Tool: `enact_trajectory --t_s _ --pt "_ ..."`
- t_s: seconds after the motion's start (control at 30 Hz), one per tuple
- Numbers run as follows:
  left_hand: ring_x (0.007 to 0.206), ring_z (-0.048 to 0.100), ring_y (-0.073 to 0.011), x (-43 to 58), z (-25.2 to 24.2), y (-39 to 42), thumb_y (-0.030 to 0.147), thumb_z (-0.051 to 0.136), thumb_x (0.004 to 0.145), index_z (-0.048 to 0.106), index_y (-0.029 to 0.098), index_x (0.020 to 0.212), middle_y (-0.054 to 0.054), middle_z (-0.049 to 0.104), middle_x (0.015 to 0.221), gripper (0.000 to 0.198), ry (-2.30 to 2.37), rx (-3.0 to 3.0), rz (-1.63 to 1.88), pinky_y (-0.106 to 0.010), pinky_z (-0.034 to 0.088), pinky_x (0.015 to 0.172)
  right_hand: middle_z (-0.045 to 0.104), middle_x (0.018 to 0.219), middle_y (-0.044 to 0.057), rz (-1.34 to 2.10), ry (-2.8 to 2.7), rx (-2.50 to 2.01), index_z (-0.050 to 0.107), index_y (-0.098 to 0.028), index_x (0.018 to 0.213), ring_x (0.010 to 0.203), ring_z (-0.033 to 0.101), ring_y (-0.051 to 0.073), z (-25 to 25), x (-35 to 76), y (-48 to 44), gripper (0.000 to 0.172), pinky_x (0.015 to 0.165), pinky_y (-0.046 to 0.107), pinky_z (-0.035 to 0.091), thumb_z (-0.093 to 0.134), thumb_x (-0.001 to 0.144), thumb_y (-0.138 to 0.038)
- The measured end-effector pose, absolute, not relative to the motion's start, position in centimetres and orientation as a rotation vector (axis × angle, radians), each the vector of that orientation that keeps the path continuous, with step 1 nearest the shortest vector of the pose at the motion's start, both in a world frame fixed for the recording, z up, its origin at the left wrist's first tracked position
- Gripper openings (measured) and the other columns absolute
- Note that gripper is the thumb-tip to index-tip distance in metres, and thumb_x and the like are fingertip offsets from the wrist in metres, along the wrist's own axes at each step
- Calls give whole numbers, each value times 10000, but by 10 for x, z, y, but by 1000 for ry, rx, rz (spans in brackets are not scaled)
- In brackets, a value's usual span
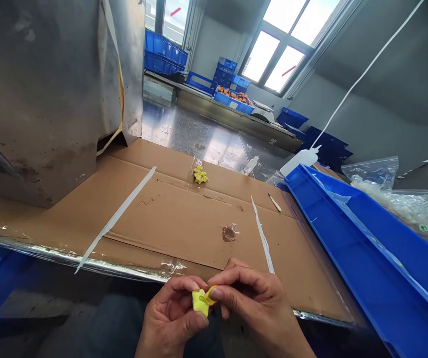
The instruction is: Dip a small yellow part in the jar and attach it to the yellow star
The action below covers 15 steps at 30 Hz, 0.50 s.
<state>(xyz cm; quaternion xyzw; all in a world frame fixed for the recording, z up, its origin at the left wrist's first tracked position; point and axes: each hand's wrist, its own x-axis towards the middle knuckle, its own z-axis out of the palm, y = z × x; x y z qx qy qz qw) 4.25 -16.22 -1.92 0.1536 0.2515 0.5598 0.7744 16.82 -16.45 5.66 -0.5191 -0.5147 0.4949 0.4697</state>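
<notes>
Pinching a small yellow piece (pixel 200 301) between both hands — left hand (pixel 172 318) gripping it from below, right hand (pixel 253 303) with fingers (pixel 217 293) closed on its orange-tinted top edge, low over the lap at the table's (pixel 169 219) near edge. One little pile of finished-looking yellow pieces (pixel 200 175) sits far across the cardboard — so early going, I'd judge. Cardboard sheeting covers the table, an empty-looking blue bin (pixel 367 248) to the right, stacked blue crates (pixel 165 52) by bright windows.

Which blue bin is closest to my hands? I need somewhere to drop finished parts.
The long blue bin beside your right hand, along the cardboard's right edge. The other blue bins sit far off by the windows.
</notes>
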Motion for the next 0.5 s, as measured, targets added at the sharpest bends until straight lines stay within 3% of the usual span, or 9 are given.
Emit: enact_trajectory --t_s 0.5 --pt "696 614 -148 43 -19 -162 239 897 472 718 217 710 -7 696 759 298 522 352 1211 -245 469 659 594 668 6 1151 -1321 -1276 762 -181 774 493 563 90 52 169 -163 46 498 175 466 760 787 -226"
